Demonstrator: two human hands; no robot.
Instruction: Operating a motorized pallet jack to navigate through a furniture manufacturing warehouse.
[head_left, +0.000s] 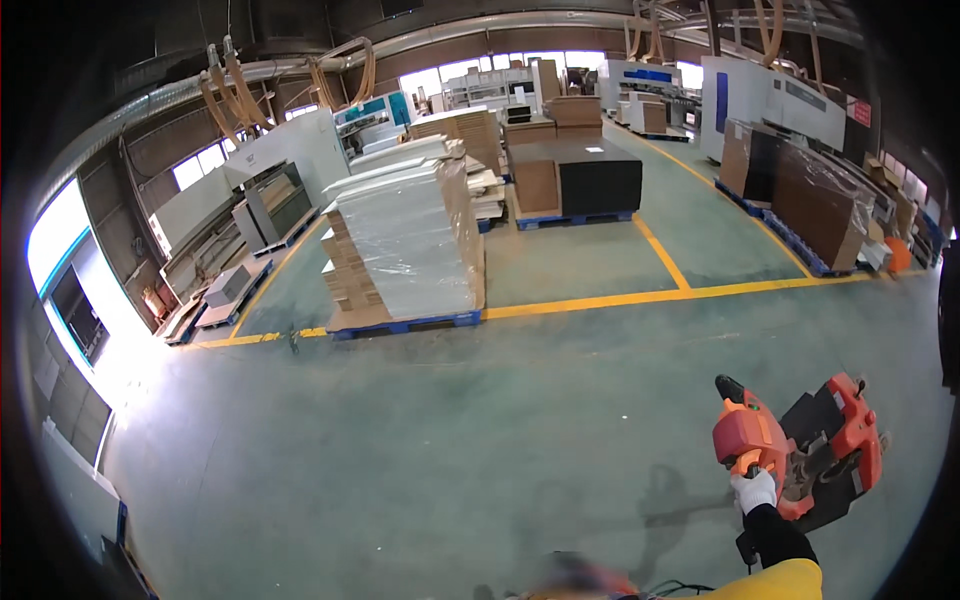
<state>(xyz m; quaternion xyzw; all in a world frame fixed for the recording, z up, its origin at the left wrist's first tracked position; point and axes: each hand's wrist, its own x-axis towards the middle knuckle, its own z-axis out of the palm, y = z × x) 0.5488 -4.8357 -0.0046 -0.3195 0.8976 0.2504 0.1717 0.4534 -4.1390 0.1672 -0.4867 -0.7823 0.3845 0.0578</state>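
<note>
One gloved right hand [754, 490] (fingers closed) grips the orange pallet-truck handle [745, 436].

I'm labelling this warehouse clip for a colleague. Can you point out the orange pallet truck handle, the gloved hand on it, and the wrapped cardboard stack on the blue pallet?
orange pallet truck handle [742, 432], head view, on its orange head.
right hand [755, 490], head view, middle of the white glove.
wrapped cardboard stack [410, 245], head view, on its plastic-covered front face.

Right hand [753, 491] gloved, closed, outstretched
</note>
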